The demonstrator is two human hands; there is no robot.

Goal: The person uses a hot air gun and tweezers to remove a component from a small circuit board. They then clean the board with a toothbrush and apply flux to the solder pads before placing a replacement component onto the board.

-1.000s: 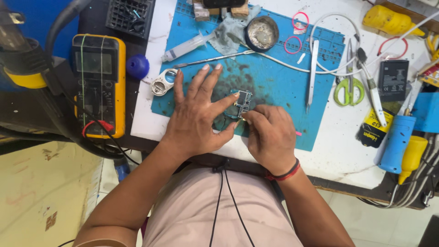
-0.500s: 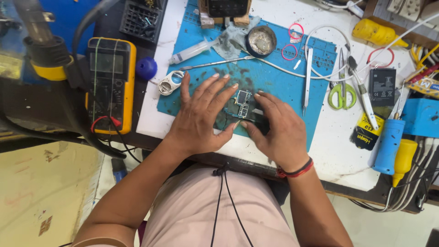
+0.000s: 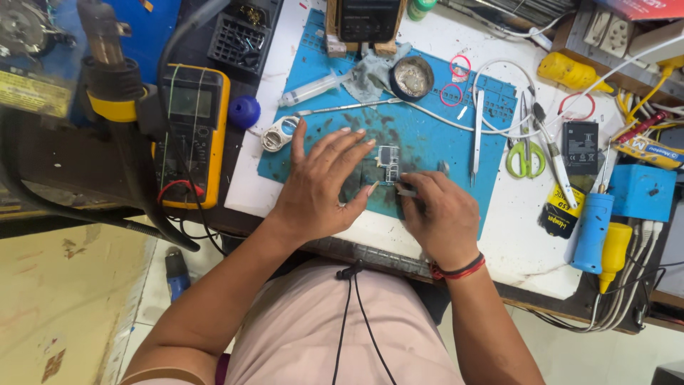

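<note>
Fingers of left hand spread flat, steadying small circuit board at centre of blue work mat. Right hand pinching a small tool just beside board. Tweezers, green-handled scissors to the right; yellow multimeter well left.

The left hand covers most of the small board, so only its right end shows. Whatever the right hand pinches is too small to make out (a thin metal tip, perhaps). The picture's top edge cuts off the dark device and the green bottle. The right edge crops the cables.
</note>
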